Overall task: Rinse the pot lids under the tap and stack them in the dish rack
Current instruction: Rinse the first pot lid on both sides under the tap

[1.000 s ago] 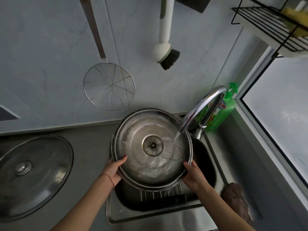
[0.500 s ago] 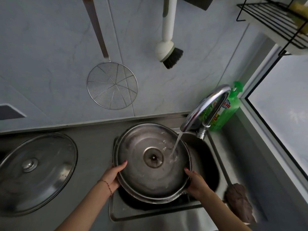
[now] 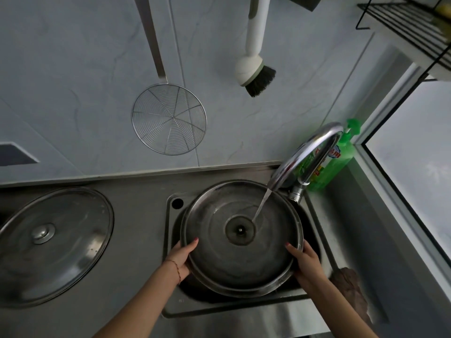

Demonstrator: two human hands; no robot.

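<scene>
Your fingers curl over the rim of the steel lid from both sides: your left hand clamps its near-left edge, your right hand its near-right edge, thumbs on the upturned inner face. You hold the lid over the sink, tilted toward you, and the stream from the tap strikes just beside the centre boss. A second lid lies knob-up on the counter toward its left edge, well apart from the sink, probably waiting its turn. The risk, as I judge it, is slippage: a wet rim pinched only at two points could twist out and drop into the basin. Tilting it steeper could send water over the sink's front edge. No dish rack is in view.
</scene>
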